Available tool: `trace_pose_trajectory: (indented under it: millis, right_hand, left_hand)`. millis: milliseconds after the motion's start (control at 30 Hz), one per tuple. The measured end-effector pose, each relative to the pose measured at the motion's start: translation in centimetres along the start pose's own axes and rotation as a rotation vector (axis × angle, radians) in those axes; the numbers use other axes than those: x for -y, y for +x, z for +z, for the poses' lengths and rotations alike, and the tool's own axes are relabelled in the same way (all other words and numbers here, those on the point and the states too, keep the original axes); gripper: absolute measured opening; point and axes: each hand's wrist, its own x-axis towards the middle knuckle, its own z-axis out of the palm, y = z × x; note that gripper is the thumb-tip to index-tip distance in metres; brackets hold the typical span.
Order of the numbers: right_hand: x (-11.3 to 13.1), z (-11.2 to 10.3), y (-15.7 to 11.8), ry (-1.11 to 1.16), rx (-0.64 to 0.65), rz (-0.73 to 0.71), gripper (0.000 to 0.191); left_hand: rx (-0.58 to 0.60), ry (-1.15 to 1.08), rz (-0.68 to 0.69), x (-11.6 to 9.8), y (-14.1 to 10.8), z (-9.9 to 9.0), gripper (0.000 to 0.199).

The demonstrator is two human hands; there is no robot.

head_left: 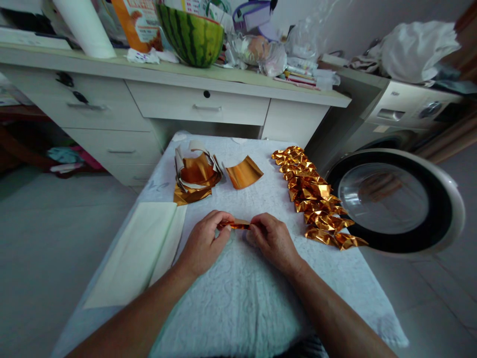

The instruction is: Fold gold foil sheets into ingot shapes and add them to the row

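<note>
A narrow folded strip of gold foil paper (pixel 240 225) stretches between my two hands, just above the cloth. My left hand (pixel 208 236) pinches its left end with thumb and fingers. The right end sits in the closed fingers of my right hand (pixel 274 238). Beyond them lies a curled gold foil sheet (pixel 245 172). To its left is a loose stack of curled foil sheets (pixel 197 171) with pale backs. Several folded gold foil pieces (pixel 313 196) stand in rows to the right of my right hand.
Pale paper sheets (pixel 130 253) lie along the left side of the cloth-covered table (pixel 238 308). Behind is a white drawer counter (pixel 197 107) bearing a cut watermelon (pixel 190 37) and plastic bags. At right, the round washing machine door (pixel 395 199) hangs open beside the table.
</note>
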Motion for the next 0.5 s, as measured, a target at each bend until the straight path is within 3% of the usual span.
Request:
trace_pose_trajectory:
  millis: [500]
  right_hand:
    - [-0.08,0.13,-0.07,0.066,-0.051,-0.054,0.012]
  left_hand:
    - [0.017,0.05,0.01,-0.47,-0.15,-0.15,0.02]
